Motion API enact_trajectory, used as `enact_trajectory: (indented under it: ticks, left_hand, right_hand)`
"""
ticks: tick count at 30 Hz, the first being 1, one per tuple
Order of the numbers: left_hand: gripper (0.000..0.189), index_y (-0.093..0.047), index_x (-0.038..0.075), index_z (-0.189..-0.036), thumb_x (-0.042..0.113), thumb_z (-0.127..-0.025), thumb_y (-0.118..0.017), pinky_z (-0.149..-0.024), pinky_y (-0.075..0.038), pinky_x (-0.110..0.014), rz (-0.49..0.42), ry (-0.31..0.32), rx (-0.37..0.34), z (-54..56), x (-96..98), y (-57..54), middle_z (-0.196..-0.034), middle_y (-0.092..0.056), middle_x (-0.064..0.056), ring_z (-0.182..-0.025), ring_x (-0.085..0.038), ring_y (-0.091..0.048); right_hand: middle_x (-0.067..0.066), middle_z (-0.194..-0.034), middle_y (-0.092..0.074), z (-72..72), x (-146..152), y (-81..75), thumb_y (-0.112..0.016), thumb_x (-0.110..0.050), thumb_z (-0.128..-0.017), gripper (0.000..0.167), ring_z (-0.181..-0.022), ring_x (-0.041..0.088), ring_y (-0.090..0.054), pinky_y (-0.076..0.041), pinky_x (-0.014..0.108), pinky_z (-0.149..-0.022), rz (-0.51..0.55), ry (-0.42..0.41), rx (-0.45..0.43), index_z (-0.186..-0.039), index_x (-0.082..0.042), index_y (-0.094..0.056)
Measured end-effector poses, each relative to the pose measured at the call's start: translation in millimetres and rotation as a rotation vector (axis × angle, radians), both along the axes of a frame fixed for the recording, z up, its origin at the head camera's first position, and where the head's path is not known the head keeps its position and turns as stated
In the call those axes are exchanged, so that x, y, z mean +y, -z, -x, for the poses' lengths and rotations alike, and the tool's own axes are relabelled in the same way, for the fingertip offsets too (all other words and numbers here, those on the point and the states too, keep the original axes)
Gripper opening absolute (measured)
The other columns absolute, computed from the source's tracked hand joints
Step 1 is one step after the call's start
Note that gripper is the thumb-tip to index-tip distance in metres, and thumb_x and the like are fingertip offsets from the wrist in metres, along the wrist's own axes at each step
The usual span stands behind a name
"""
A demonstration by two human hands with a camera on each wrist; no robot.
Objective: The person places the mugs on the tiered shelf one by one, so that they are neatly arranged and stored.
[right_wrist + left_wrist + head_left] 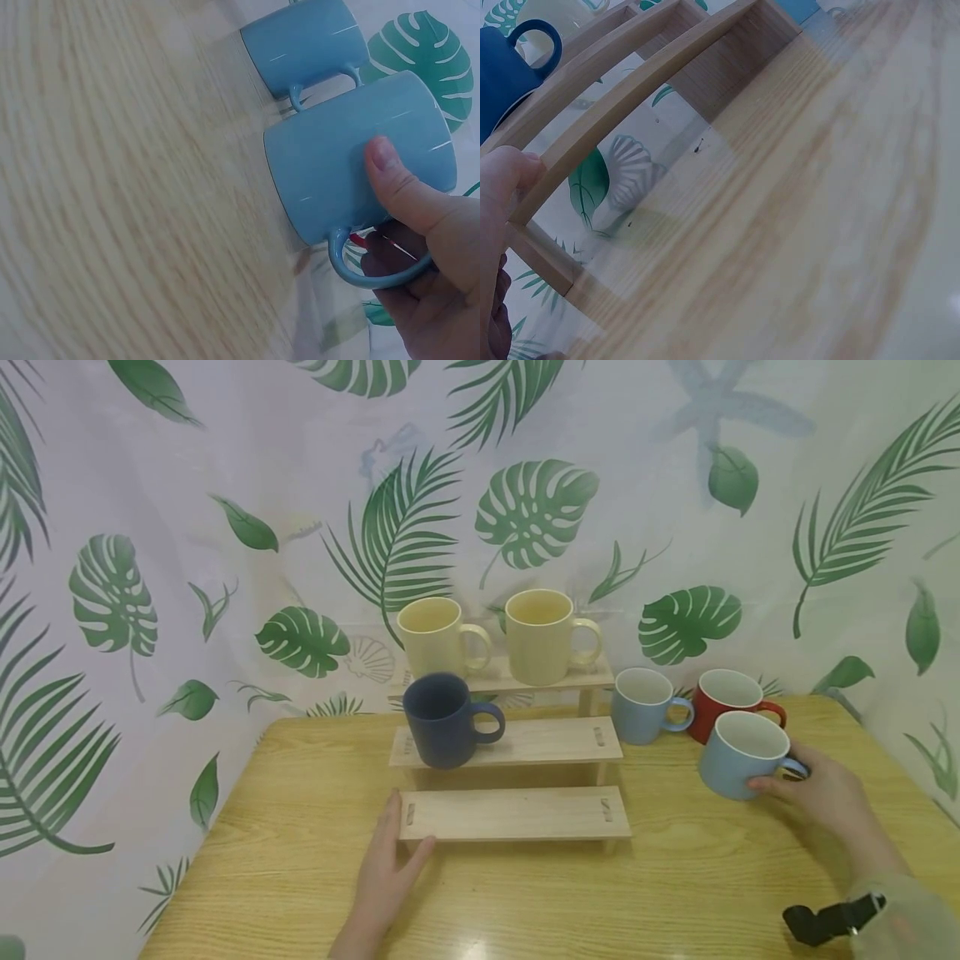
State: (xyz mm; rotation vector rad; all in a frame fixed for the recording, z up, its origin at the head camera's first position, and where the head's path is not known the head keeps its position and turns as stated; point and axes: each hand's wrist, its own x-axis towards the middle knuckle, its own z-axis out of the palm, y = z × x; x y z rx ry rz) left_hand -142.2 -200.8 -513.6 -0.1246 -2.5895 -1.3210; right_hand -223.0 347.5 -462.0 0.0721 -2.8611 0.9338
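My right hand (832, 793) holds a light blue mug (352, 157) at its handle side, thumb pressed on the mug's wall and fingers behind the handle. Close behind it are a second light blue mug (641, 710) and a red mug (701, 714), partly hidden by the held one. My left hand (386, 868) grips the left end of the lowest step of a three-step wooden rack (510, 814), thumb at the front edge (592, 135). A dark blue mug (442, 727) stands on the middle step's left part. Two pale yellow mugs (431, 639) stand on the top step.
The rack stands on a wood-grain table (300, 827), left of the light blue and red mugs. Behind the table hangs a white cloth (247, 460) printed with green leaves. A black strap (832, 920) is at the right sleeve.
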Motion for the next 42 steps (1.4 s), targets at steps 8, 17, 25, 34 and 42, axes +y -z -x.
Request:
enact_trajectory:
  ticks: [8, 17, 25, 34, 42]
  left_hand:
    - [0.084, -0.016, 0.009, -0.153, 0.048, -0.092, -0.057, -0.114, -0.012, -0.052, -0.008, 0.001, -0.001, 0.5, -0.5, 0.5, -0.158, -0.016, -0.009, -0.143, -0.032, -0.016]
    - [0.084, -0.016, 0.007, -0.153, 0.046, -0.092, -0.058, -0.113, -0.013, -0.055, 0.0, 0.001, 0.011, 1.5, -1.2, 1.5, -0.157, -0.017, -0.012, -0.142, -0.036, -0.016]
    - [0.083, -0.016, 0.006, -0.153, 0.046, -0.093, -0.058, -0.114, -0.013, -0.054, 0.008, 0.0, 0.017, 1.9, -1.0, 0.9, -0.157, -0.017, -0.013, -0.142, -0.036, -0.016]
    - [0.084, -0.015, 0.008, -0.153, 0.048, -0.093, -0.057, -0.115, -0.011, -0.052, -0.007, 0.01, -0.009, 0.0, -0.4, -1.2, -0.158, -0.015, -0.01, -0.143, -0.034, -0.015]
    - [0.085, -0.015, 0.008, -0.153, 0.049, -0.092, -0.057, -0.114, -0.012, -0.052, 0.007, 0.003, -0.006, 1.4, -0.3, 0.3, -0.158, -0.015, -0.01, -0.142, -0.034, -0.015]
  right_hand:
    - [0.036, -0.114, -0.057, -3.1, -2, -2.0, -0.077, -0.041, -0.079, 0.068, -0.104, 0.058, -0.051, -0.043, 0.065, -0.077, -0.069, -0.016, 0.019, -0.121, 0.009, -0.057]
    - [0.02, -0.081, -0.065, -5.5, -4, 3.4, -0.075, -0.033, -0.082, 0.046, -0.078, 0.041, -0.061, -0.047, 0.052, -0.062, -0.139, -0.026, 0.085, -0.102, 0.008, -0.067]
    - [0.018, -0.079, -0.065, -9.3, -7, 4.1, -0.071, -0.028, -0.086, 0.036, -0.075, 0.039, -0.061, -0.045, 0.048, -0.058, -0.139, -0.014, 0.09, -0.096, 0.006, -0.068]
    - [0.009, -0.073, -0.06, -13.9, -14, 7.0, -0.068, -0.031, -0.088, 0.032, -0.067, 0.022, -0.047, -0.036, 0.03, -0.055, -0.08, 0.047, 0.06, -0.087, 0.001, -0.07]
    - [0.009, -0.072, -0.062, -16.1, -28, 7.6, -0.073, -0.027, -0.085, 0.031, -0.066, 0.021, -0.049, -0.039, 0.03, -0.054, -0.066, 0.031, 0.092, -0.09, 0.004, -0.072]
